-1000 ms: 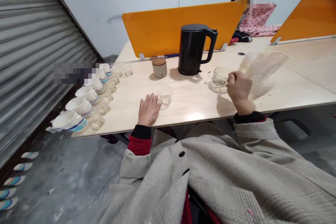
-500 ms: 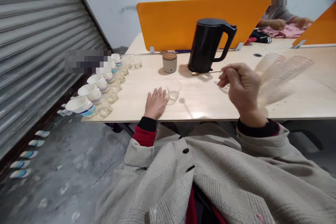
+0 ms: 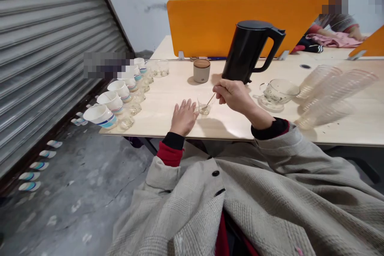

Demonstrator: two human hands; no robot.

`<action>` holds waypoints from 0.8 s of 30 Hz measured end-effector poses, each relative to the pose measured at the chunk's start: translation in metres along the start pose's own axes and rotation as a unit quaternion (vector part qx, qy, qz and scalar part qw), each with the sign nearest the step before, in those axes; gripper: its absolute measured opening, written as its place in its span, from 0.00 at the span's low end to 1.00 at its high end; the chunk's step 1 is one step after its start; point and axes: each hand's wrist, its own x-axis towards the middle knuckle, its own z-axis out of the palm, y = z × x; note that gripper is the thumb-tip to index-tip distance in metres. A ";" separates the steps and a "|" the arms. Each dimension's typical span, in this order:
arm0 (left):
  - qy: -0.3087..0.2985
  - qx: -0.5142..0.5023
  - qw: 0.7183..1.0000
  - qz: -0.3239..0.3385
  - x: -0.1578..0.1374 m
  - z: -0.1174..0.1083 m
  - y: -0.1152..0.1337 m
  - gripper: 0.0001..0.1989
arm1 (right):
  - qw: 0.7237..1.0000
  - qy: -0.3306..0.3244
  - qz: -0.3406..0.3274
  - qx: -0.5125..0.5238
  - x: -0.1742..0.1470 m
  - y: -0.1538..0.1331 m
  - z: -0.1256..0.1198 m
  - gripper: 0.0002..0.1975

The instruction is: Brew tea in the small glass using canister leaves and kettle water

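Note:
My right hand (image 3: 232, 93) pinches the thin handle of a gold spoon (image 3: 212, 97). The spoon's lower end dips into a clear plastic cup (image 3: 205, 108) near the table's front edge. Flat on the tabletop, just left of that cup, lies my left hand (image 3: 184, 118) with its fingers stretched out. Its fingertips are close to the cup; I cannot tell whether they touch it. To the right of my right hand stands a glass cup with a handle (image 3: 281, 92), dark leafy bits inside.
A black kettle (image 3: 249, 50) and a lidded canister (image 3: 201, 73) stand before an orange divider (image 3: 216, 28). Paper cups (image 3: 100, 116) and clear cups line the table's left side. Stacked clear cups (image 3: 333, 92) lie at right. Beyond, another person handles pink cloth (image 3: 337, 40).
My right hand has moved left with the spoon, from beside the glass cup to the clear plastic cup, and the spoon's end is now inside it. My left hand stays flat.

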 end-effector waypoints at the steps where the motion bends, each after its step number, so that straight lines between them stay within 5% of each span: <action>1: 0.000 -0.001 1.000 0.000 0.000 0.000 0.000 0.30 | 1.000 0.015 0.001 -0.002 -0.001 0.001 0.001 0.18; 18: 0.001 0.000 1.000 0.003 -0.001 -0.002 0.000 0.30 | 0.998 0.057 0.014 -0.002 -0.014 0.005 0.014 0.21; 24: 0.001 -0.005 1.000 0.005 -0.002 -0.003 0.001 0.30 | 0.991 0.132 0.005 0.031 -0.025 -0.002 0.000 0.15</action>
